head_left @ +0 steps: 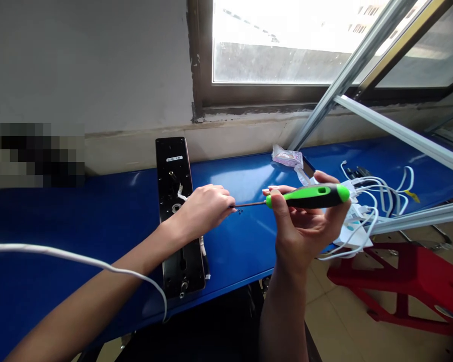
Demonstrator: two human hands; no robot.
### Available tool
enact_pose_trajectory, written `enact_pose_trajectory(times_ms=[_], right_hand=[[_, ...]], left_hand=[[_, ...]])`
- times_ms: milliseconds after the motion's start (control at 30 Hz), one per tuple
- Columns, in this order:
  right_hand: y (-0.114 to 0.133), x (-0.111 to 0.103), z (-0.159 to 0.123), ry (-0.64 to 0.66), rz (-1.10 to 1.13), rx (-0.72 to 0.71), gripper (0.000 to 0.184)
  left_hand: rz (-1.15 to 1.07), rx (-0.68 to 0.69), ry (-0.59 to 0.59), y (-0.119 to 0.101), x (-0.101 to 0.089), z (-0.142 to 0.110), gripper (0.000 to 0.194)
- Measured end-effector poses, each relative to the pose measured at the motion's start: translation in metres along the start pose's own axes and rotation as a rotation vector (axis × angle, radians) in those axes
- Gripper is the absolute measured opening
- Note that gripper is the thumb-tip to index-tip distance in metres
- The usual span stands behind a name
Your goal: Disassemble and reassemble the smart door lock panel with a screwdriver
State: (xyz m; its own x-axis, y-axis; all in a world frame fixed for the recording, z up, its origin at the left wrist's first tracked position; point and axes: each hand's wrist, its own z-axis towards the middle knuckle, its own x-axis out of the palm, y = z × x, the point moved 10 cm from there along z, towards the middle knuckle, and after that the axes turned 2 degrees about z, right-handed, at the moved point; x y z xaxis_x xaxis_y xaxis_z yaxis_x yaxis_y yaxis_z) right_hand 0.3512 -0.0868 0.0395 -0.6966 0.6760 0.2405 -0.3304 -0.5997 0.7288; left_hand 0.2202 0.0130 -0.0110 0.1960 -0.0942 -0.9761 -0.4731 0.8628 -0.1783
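Observation:
My right hand (305, 221) grips a screwdriver with a green and black handle (309, 196), held level with its thin shaft pointing left. My left hand (204, 208) has its fingers pinched together at the shaft's tip, over a small dark screw (240, 211) on the blue tabletop (98, 211). What the fingers pinch is too small to make out. Just behind my left hand lies a long black door-lock plate (173, 171) with holes, a white label and a short white wire.
A bundle of white cables and a power strip (366, 201) lie at the right end of the table. A small crumpled plastic bag (287, 157) sits near the wall. Aluminium rails (400, 133) slant across the right. A red stool (400, 281) stands below. A white cable (79, 259) crosses my left forearm.

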Motion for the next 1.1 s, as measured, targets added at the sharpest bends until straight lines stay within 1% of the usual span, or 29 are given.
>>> enact_pose_trajectory(times_ms=[33,100,200,300,367,433,500,567,667,767,867,967,1100], right_hand=[[0.002,0.007,0.003,0.025,0.007,-0.006,0.058],[0.004,0.027,0.008,0.118,0.026,-0.011,0.057],[0.012,0.067,0.013,0.334,0.073,-0.025,0.053],[0.027,0.107,0.014,0.525,0.111,-0.07,0.051],[0.036,0.131,0.014,0.628,0.132,-0.091,0.052],[0.042,0.153,0.013,0.706,0.148,-0.097,0.056],[0.044,0.171,0.013,0.759,0.164,-0.095,0.06],[0.045,0.185,0.012,0.795,0.186,-0.093,0.066],[0.047,0.196,0.012,0.828,0.198,-0.123,0.07],[0.048,0.199,0.013,0.833,0.189,-0.136,0.064],[0.047,0.198,0.015,0.832,0.181,-0.131,0.059],[0.046,0.195,0.016,0.858,0.158,-0.146,0.056],[0.042,0.185,0.024,0.834,0.148,-0.14,0.052]], left_hand=[[-0.016,-0.014,-0.011,0.003,-0.006,-0.005,0.021],[-0.06,-0.04,-0.031,0.011,-0.02,-0.016,0.019],[-0.095,-0.074,-0.057,0.023,-0.039,-0.033,0.023],[-0.121,-0.114,-0.077,0.037,-0.052,-0.051,0.029],[-0.151,-0.15,-0.089,0.05,-0.058,-0.061,0.03],[-0.2,-0.194,-0.101,0.065,-0.061,-0.071,0.026],[-0.267,-0.23,-0.111,0.079,-0.063,-0.079,0.02],[-0.323,-0.247,-0.132,0.091,-0.065,-0.084,0.017],[-0.362,-0.254,-0.164,0.102,-0.068,-0.09,0.016],[-0.387,-0.237,-0.165,0.102,-0.068,-0.09,0.021],[-0.414,-0.211,-0.17,0.098,-0.066,-0.088,0.027],[-0.423,-0.186,-0.185,0.095,-0.064,-0.083,0.029],[-0.44,-0.133,-0.215,0.094,-0.058,-0.077,0.03]])
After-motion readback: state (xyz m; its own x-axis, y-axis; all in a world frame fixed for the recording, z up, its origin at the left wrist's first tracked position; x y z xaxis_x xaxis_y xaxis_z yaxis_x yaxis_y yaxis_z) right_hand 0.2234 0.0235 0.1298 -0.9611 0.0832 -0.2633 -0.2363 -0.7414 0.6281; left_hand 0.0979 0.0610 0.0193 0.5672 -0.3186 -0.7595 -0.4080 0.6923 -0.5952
